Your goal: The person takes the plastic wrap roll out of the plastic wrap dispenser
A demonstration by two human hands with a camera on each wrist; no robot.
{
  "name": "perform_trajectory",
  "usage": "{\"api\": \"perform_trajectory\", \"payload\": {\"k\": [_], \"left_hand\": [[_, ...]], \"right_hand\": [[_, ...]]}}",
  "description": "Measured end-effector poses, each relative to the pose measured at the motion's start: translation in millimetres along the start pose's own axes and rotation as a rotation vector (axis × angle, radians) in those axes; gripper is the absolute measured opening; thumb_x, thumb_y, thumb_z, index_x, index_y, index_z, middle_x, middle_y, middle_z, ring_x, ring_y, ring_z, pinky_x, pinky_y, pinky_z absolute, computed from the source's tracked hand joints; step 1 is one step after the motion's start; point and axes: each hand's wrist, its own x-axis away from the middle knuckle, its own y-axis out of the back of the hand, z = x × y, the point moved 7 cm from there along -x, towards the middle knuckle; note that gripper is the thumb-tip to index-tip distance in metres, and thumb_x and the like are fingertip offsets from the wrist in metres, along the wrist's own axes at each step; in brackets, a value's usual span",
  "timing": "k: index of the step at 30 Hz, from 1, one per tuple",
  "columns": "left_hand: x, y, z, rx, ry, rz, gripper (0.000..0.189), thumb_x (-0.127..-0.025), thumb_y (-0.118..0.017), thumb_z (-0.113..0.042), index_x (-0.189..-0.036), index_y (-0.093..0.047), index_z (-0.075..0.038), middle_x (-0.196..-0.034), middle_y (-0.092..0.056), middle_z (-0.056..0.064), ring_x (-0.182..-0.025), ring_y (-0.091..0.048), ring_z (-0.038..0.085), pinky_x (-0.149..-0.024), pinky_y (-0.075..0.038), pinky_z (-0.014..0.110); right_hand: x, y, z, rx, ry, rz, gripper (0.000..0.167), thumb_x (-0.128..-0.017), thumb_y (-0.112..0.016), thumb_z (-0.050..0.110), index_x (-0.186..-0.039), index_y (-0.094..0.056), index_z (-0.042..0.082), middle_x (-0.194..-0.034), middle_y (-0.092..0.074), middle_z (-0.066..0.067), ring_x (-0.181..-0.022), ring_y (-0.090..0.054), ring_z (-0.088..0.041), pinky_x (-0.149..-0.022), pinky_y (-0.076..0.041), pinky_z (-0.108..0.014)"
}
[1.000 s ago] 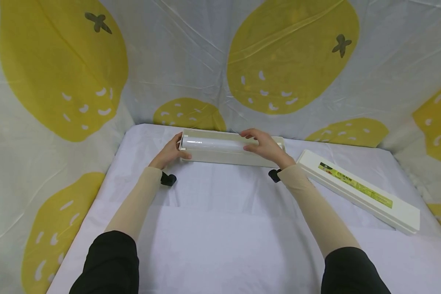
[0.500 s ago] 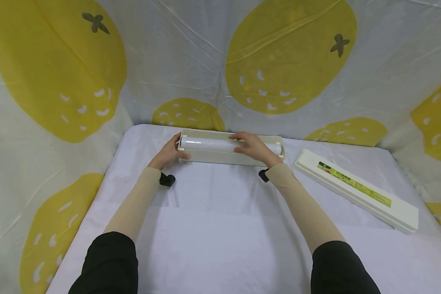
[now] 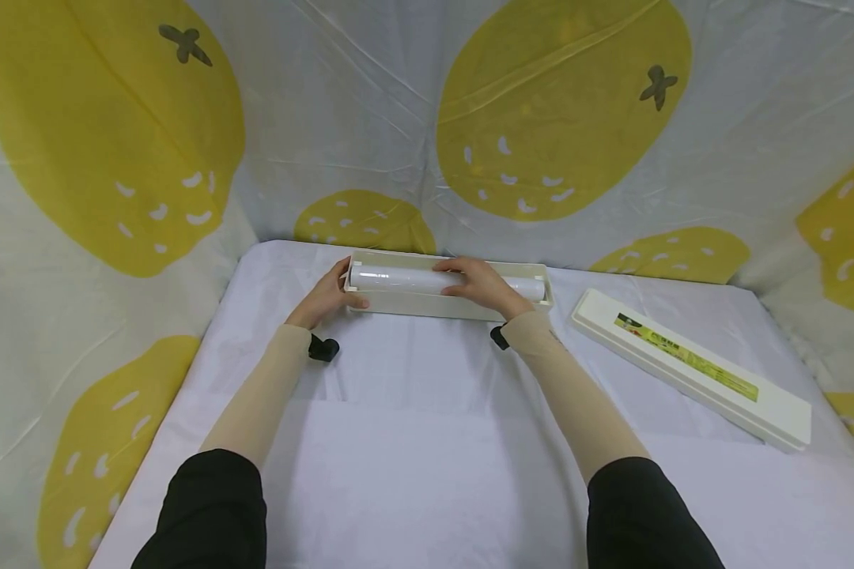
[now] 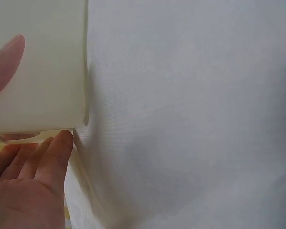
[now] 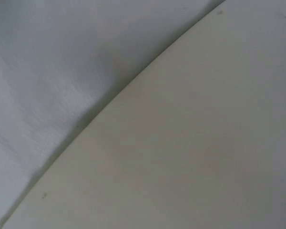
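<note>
Mid-frame, the left hand (image 3: 325,299) pinches the box (image 3: 413,304) – the right hand (image 3: 480,284) arches half-curled over the roll (image 3: 391,276), grip unclear – too loose a pinch could let it slip

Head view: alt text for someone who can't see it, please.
A person's left hand grips an open white box at its left end; the right hand arches over the white roll inside. A yellow-labelled lid lies to the right.
</note>
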Motion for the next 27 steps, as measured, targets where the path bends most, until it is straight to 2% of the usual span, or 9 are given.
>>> {"api": "perform_trajectory", "payload": {"k": [7,11,15,22,27], "left_hand": [[-9.8,4.3,14.4,-0.048,-0.026,-0.021,0.098,-0.078,-0.070,0.008,-0.153,-0.009,-0.006,-0.154,-0.023,0.014,-0.138,-0.027,0.030,-0.110,-0.023,0.043],[-10.7,4.8,15.8,-0.059,-0.034,-0.030,0.097,-0.078,-0.070,0.007,-0.153,-0.010,-0.006,-0.154,-0.023,0.013,-0.137,-0.027,0.030,-0.110,-0.023,0.043],[-9.5,4.9,14.5,-0.050,-0.019,-0.030,0.097,-0.079,-0.070,0.006,-0.153,-0.010,-0.007,-0.154,-0.022,0.013,-0.138,-0.025,0.030,-0.111,-0.021,0.043],[5.2,-1.5,-4.6,-0.020,0.004,0.002,0.096,-0.079,-0.068,0.009,-0.152,-0.007,-0.001,-0.155,-0.019,0.018,-0.139,-0.022,0.035,-0.111,-0.019,0.046],[5.8,-1.9,-3.8,-0.016,0.004,0.004,0.096,-0.079,-0.069,0.008,-0.152,-0.007,-0.002,-0.155,-0.019,0.017,-0.139,-0.022,0.034,-0.112,-0.019,0.045]], "right_hand": [[-3.6,-4.6,-3.1,0.027,-0.038,0.025,0.049,-0.083,-0.075,0.015,-0.128,-0.060,0.005,-0.129,-0.059,-0.011,-0.121,-0.051,-0.025,-0.103,-0.034,-0.035],[-4.0,-5.4,-3.5,0.034,-0.047,0.044,0.050,-0.083,-0.075,0.016,-0.130,-0.060,0.007,-0.131,-0.057,-0.010,-0.124,-0.048,-0.024,-0.104,-0.032,-0.036],[-4.9,-5.4,-3.1,0.032,-0.048,0.055,0.050,-0.083,-0.075,0.016,-0.130,-0.060,0.008,-0.132,-0.057,-0.009,-0.124,-0.048,-0.024,-0.104,-0.032,-0.036],[-6.7,-6.1,0.1,0.053,-0.029,0.055,0.049,-0.083,-0.075,0.017,-0.129,-0.060,0.008,-0.128,-0.060,-0.011,-0.122,-0.050,-0.026,-0.103,-0.034,-0.038],[-6.2,-6.5,-0.3,0.075,-0.024,0.040,0.049,-0.083,-0.075,0.017,-0.128,-0.060,0.008,-0.127,-0.060,-0.011,-0.122,-0.051,-0.028,-0.103,-0.035,-0.038]]}}
